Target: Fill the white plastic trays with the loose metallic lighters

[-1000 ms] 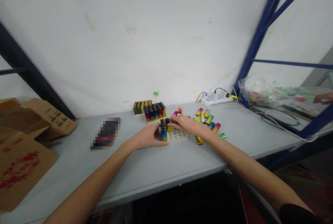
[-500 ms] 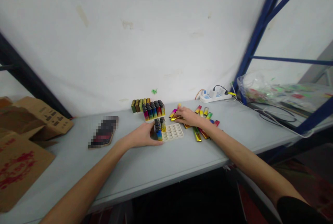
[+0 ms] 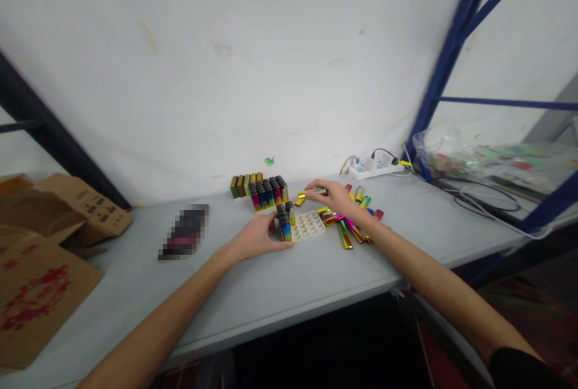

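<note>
A white tray (image 3: 310, 224) with round holes lies on the table, with several upright lighters (image 3: 284, 223) at its left end. My left hand (image 3: 259, 237) is curved around that end, its thumb and fingers against the tray and lighters. Above the tray's back edge, my right hand (image 3: 329, 193) pinches a gold lighter (image 3: 310, 194). To the right of the tray lies a loose pile of shiny coloured lighters (image 3: 345, 233). Behind the tray stands a block of dark-topped lighters (image 3: 270, 193), with a green and brown group (image 3: 241, 185) beside it.
A blurred-out dark phone-like object (image 3: 184, 232) lies at the left, near open cardboard boxes (image 3: 45, 280). A white power strip (image 3: 377, 167) with cables is at the back right, beside a blue metal frame (image 3: 433, 85) and plastic bags (image 3: 478, 163).
My right hand has lifted a lighter from the table. The view has shifted slightly, and my left hand still holds the tray's left end.
</note>
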`<state>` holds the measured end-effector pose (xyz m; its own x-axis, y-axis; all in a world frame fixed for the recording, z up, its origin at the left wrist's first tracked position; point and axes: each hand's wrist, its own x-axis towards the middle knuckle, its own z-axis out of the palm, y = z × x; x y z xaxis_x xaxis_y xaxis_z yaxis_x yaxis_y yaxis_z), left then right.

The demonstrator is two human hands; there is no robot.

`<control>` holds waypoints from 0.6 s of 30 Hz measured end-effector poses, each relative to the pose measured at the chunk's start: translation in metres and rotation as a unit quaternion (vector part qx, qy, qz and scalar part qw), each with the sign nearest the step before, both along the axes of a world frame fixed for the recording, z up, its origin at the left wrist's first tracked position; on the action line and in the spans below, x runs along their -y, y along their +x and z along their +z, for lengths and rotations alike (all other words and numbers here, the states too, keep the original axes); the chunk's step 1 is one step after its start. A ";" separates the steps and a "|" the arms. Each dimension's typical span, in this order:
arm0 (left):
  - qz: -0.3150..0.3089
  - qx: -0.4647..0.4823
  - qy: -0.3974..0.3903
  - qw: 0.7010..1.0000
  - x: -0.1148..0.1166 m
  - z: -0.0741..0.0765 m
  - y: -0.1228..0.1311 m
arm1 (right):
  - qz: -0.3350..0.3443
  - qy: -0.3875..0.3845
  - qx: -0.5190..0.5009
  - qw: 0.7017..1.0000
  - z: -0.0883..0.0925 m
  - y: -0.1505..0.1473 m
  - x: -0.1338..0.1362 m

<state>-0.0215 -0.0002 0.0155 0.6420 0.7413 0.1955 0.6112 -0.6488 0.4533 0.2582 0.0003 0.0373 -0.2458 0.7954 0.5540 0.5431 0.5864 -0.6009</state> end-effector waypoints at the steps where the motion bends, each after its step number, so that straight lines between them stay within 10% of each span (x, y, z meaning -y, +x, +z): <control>1: -0.001 -0.002 0.001 1.000 0.000 0.000 0.000 | -0.001 -0.009 -0.016 1.000 -0.001 -0.001 0.000; 18: -0.016 -0.012 -0.012 1.000 0.000 0.005 -0.002 | -0.041 0.050 0.243 0.968 -0.031 0.013 -0.043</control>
